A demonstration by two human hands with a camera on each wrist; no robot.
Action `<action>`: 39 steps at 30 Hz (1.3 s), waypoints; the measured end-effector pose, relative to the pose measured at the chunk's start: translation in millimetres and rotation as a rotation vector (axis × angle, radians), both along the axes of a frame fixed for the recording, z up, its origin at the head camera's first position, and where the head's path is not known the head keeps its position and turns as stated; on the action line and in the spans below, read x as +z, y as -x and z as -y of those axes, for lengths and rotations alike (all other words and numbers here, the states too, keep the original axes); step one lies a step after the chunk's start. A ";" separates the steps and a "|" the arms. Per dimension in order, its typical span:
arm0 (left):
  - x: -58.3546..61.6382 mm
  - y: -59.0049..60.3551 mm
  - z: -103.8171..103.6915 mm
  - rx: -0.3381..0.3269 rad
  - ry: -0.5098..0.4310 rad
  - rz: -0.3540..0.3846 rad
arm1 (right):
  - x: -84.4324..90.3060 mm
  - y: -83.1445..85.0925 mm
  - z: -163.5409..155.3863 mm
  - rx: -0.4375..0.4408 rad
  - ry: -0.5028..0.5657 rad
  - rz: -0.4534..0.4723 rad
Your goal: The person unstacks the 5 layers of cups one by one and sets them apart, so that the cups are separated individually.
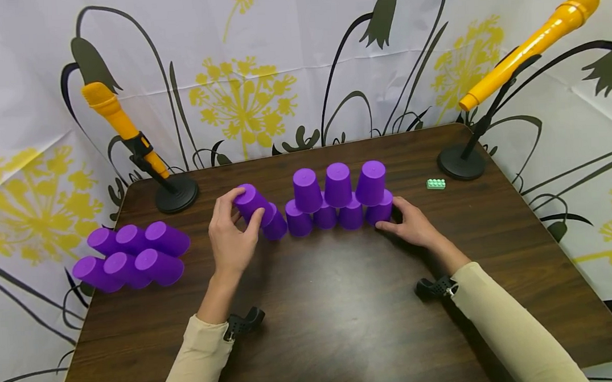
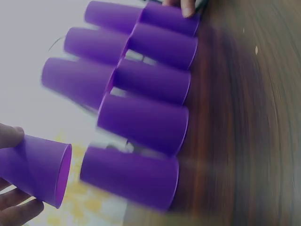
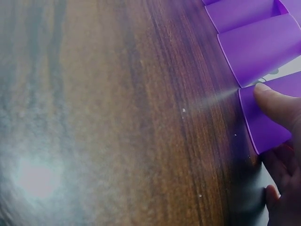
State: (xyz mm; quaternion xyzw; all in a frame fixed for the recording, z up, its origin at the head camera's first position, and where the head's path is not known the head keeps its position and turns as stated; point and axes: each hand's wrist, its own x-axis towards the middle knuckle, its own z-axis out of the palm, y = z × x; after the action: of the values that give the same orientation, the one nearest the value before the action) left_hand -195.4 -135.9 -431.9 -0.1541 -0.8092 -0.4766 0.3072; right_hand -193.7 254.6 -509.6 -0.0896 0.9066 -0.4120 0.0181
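Observation:
My left hand (image 1: 235, 239) holds a purple cup (image 1: 251, 202) upside down between thumb and fingers. It overlaps the leftmost cup (image 1: 275, 225) of the bottom row in the head view; in the left wrist view, a gap shows between the held cup (image 2: 35, 169) and that lower cup (image 2: 129, 176). Several upside-down purple cups stand side by side in this row, with three more on top, such as the middle upper cup (image 1: 338, 185). My right hand (image 1: 410, 223) grips the row's rightmost cup (image 1: 380, 209), thumb in front and fingers at its far side.
More upside-down purple cups (image 1: 158, 267) stand in two rows at the left of the brown table (image 1: 332, 315). Yellow microphones on black stands are at the back left (image 1: 123, 122) and back right (image 1: 530, 44). A small green toy brick (image 1: 435, 183) lies near the right stand.

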 end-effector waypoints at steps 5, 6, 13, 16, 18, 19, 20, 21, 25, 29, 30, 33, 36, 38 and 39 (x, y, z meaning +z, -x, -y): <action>-2.3 -15.2 41.6 0.118 0.014 0.013 | 0.7 -0.1 1.2 -0.001 -0.001 0.009; -4.2 -17.3 50.2 0.151 0.030 0.027 | 0.7 -0.1 1.3 -0.001 0.000 0.010; -23.5 -18.5 89.6 0.392 0.163 0.178 | -0.1 -0.3 1.0 -0.001 -0.004 -0.002; -30.5 -15.0 94.3 0.429 0.191 0.241 | -0.7 -0.2 0.7 -0.002 -0.008 0.001; -34.0 -12.6 95.1 0.450 0.205 0.270 | -0.5 -0.1 0.9 -0.002 -0.008 0.002; -35.5 -11.5 95.2 0.461 0.209 0.277 | -0.2 0.0 1.0 -0.001 -0.007 0.002; -36.9 -10.5 95.4 0.473 0.213 0.279 | 0.0 0.0 1.2 -0.001 -0.006 0.001; -37.9 -9.6 95.3 0.485 0.216 0.279 | 0.2 0.1 1.4 -0.001 -0.006 0.001; -41.6 -8.0 96.0 0.526 0.223 0.280 | 0.5 0.1 2.0 -0.001 -0.006 0.008; -42.8 -7.6 96.6 0.552 0.240 0.283 | 0.1 0.0 2.2 -0.001 -0.007 0.012; -42.8 -7.3 96.7 0.554 0.246 0.278 | 0.1 0.0 2.2 -0.002 -0.007 0.011; -42.1 -6.7 96.3 0.558 0.263 0.253 | -0.2 -0.1 2.1 -0.005 -0.009 0.013; -42.4 -5.6 96.5 0.565 0.276 0.230 | -0.3 0.1 2.3 -0.009 -0.011 0.016; -43.1 -4.9 97.2 0.572 0.280 0.217 | -0.1 0.3 2.4 -0.011 -0.011 0.017; -43.6 -4.4 97.7 0.575 0.281 0.211 | 0.1 0.4 2.6 -0.011 -0.010 0.017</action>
State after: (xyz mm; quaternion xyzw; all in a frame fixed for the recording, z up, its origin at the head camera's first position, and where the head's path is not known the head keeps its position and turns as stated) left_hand -191.0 -233.6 -475.5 0.0900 -0.9045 -0.2676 0.3195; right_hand -194.0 252.0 -509.4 -0.0813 0.9090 -0.4082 0.0239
